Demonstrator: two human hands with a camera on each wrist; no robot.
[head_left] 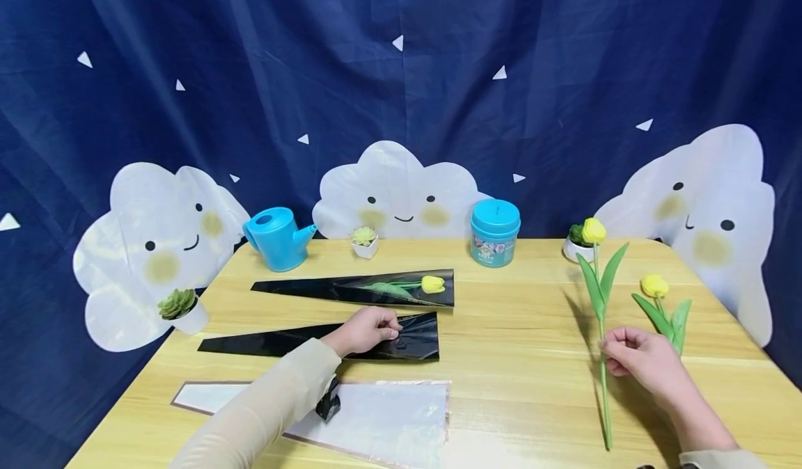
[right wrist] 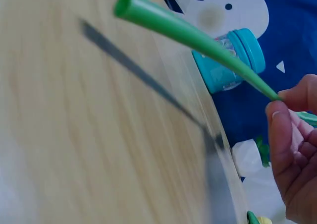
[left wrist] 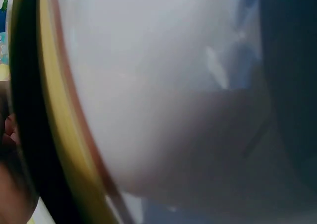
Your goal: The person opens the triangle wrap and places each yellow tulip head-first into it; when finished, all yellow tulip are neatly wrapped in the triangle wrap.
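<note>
My right hand (head_left: 642, 358) pinches the green stem of a yellow artificial tulip (head_left: 598, 295) between thumb and fingertips, bloom upward. In the right wrist view, the cut end of the stem (right wrist: 188, 38) points away from the fingers above the wood. My left hand (head_left: 366, 330) has its fingers curled at the wide part of a black flower sleeve (head_left: 416, 337), pinching its film. Behind that lies a second black sleeve (head_left: 326, 287) with a yellow tulip (head_left: 432, 285) inside. Another yellow tulip (head_left: 654, 287) lies beyond my right hand.
A white sleeve (head_left: 388, 420) lies at the front under my left forearm. Along the back of the wooden table (head_left: 514, 337) stand a blue watering can (head_left: 278, 239), a small succulent (head_left: 365, 241), a turquoise lidded jar (head_left: 495, 234) and a white plant pot (head_left: 578, 250). Another potted succulent (head_left: 183, 310) is at left.
</note>
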